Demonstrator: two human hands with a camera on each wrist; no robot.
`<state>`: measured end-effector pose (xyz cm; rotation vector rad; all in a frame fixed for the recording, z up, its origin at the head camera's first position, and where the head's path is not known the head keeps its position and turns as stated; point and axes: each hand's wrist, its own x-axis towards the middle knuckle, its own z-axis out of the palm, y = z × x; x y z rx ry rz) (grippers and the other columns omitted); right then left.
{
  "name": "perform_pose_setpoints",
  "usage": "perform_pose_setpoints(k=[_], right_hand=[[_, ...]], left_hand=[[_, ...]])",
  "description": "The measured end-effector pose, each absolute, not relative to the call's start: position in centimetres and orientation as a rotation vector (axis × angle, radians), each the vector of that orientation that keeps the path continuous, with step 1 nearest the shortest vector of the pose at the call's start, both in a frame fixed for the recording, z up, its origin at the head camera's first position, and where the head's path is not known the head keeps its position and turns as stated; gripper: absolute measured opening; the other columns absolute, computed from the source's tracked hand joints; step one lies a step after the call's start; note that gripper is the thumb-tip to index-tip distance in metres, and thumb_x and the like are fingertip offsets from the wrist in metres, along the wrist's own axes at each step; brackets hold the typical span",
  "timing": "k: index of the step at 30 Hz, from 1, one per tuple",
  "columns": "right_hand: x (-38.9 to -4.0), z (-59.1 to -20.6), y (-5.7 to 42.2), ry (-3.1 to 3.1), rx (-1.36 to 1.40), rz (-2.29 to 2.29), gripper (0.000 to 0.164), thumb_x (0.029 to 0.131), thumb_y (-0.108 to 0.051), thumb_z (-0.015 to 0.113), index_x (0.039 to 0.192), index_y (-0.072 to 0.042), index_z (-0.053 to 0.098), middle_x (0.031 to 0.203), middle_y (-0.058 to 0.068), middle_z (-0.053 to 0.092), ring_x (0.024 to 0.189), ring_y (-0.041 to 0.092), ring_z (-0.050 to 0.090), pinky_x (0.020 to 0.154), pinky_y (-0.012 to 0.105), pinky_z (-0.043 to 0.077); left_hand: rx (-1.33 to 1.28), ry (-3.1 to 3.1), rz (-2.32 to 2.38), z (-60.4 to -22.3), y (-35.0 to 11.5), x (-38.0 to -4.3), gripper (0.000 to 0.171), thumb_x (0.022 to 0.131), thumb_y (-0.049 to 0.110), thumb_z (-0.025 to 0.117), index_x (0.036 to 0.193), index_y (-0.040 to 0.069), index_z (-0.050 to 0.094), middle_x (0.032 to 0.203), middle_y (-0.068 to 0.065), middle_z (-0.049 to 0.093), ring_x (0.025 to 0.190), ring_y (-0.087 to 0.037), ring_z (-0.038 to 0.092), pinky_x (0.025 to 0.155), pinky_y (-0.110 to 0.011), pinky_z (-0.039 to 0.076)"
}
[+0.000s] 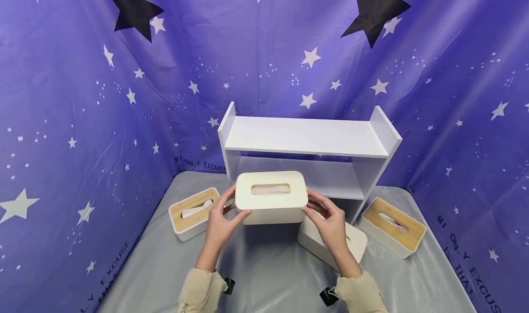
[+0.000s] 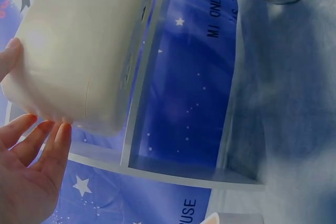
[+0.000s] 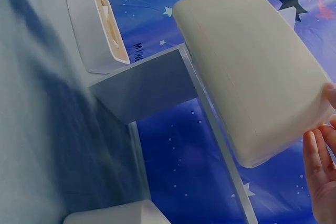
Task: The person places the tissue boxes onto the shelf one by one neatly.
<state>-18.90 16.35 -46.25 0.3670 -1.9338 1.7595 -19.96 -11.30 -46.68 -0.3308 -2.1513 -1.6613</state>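
Observation:
A cream tissue box point(image 1: 271, 203) with an oval slot in its top is held up off the table, in front of the shelf unit. My left hand point(image 1: 220, 224) grips its left end and my right hand point(image 1: 332, 226) grips its right end, thumbs at the front. The left wrist view shows the box's underside point(image 2: 68, 51) and my left hand point(image 2: 34, 166) with fingertips along its edge. In the right wrist view, both hands hold the box point(image 3: 257, 72) at opposite ends. A second cream tissue box point(image 1: 358, 243) lies on the table, partly hidden behind my right forearm.
Behind the held box stands a white shelf unit point(image 1: 297, 134) with raised sides. A wooden-lidded tissue box point(image 1: 211, 194) sits left of it, another wooden-lidded box point(image 1: 407, 237) to its right. Grey cloth point(image 1: 264, 276) covers the table; a blue star-patterned curtain point(image 1: 264, 51) surrounds it.

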Motion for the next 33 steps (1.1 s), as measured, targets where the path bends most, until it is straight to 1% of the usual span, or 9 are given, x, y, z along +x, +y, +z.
perform_pose_setpoints(k=[5,7,11,13,16,20,26,30,33], right_hand=[[-19.3,-46.4,16.3,-1.924,0.346,1.776,0.047,0.081,0.009,0.076,0.126,0.006,0.064,0.126,0.028,0.065,0.105,0.0,0.068,0.088,0.021,0.058],[-19.4,-46.6,16.3,-1.912,0.35,1.777,0.047,0.081,0.01,0.075,0.126,0.007,0.064,0.126,0.029,0.065,0.105,0.0,0.068,0.088,0.02,0.058],[-19.6,-46.8,16.2,-1.867,0.372,1.785,0.045,0.079,0.013,0.075,0.123,0.008,0.065,0.125,0.031,0.064,0.105,0.002,0.069,0.087,0.02,0.058],[-19.8,-46.9,16.1,-1.845,0.379,1.784,0.044,0.078,0.014,0.075,0.121,0.008,0.066,0.126,0.031,0.063,0.108,0.003,0.068,0.087,0.02,0.059],[-20.0,-46.9,16.0,-1.819,0.378,1.779,0.041,0.078,0.015,0.074,0.118,0.008,0.066,0.127,0.03,0.063,0.112,0.004,0.067,0.088,0.021,0.058],[-20.3,-46.8,15.8,-1.806,0.36,1.777,0.04,0.08,0.013,0.074,0.119,0.008,0.066,0.126,0.03,0.064,0.111,0.005,0.067,0.09,0.022,0.058],[-20.7,-46.6,15.4,-1.795,0.334,1.782,0.038,0.084,0.01,0.071,0.121,0.009,0.063,0.121,0.031,0.064,0.107,0.003,0.067,0.09,0.019,0.057],[-20.8,-46.5,15.0,-1.826,0.266,1.783,0.037,0.085,0.01,0.07,0.122,0.009,0.063,0.122,0.03,0.064,0.104,0.0,0.066,0.088,0.014,0.056],[-20.4,-45.6,14.6,-1.883,0.201,1.769,0.038,0.086,0.009,0.07,0.123,0.011,0.061,0.121,0.03,0.065,0.101,-0.002,0.065,0.083,0.011,0.056]], left_hand=[[-0.301,-2.149,-1.697,-46.7,-11.0,-20.6,0.074,0.077,0.011,0.086,0.144,0.014,0.054,0.136,-0.011,0.063,0.123,-0.025,0.059,0.099,-0.043,0.056],[-0.273,-2.151,-1.709,-46.6,-10.9,-20.6,0.074,0.077,0.007,0.085,0.144,0.012,0.053,0.136,-0.014,0.063,0.123,-0.027,0.059,0.1,-0.045,0.055],[-0.229,-2.157,-1.725,-45.7,-10.3,-20.0,0.073,0.077,0.002,0.083,0.144,0.003,0.052,0.139,-0.02,0.06,0.125,-0.034,0.058,0.102,-0.049,0.053],[-0.221,-2.16,-1.729,-44.9,-10.1,-19.7,0.073,0.078,0.002,0.082,0.143,-0.001,0.051,0.141,-0.022,0.058,0.126,-0.036,0.057,0.103,-0.049,0.052],[-0.229,-2.157,-1.724,-43.8,-9.8,-19.2,0.071,0.079,0.003,0.082,0.142,-0.002,0.051,0.141,-0.022,0.057,0.127,-0.037,0.057,0.103,-0.048,0.052],[-0.207,-2.138,-1.727,-43.4,-9.6,-19.4,0.069,0.079,0.005,0.083,0.141,-0.001,0.054,0.141,-0.021,0.058,0.128,-0.037,0.057,0.103,-0.049,0.052],[-0.173,-2.107,-1.75,-43.5,-9.3,-19.9,0.067,0.078,0.005,0.083,0.139,0.002,0.056,0.141,-0.018,0.058,0.128,-0.036,0.057,0.103,-0.049,0.053],[-0.181,-2.095,-1.761,-43.8,-9.3,-20.4,0.066,0.079,0.005,0.083,0.139,0.0,0.055,0.142,-0.019,0.057,0.128,-0.038,0.057,0.103,-0.05,0.052],[-0.157,-2.078,-1.767,-44.8,-9.4,-21.3,0.066,0.079,0.004,0.083,0.139,0.002,0.056,0.142,-0.018,0.057,0.128,-0.037,0.057,0.104,-0.049,0.052]])
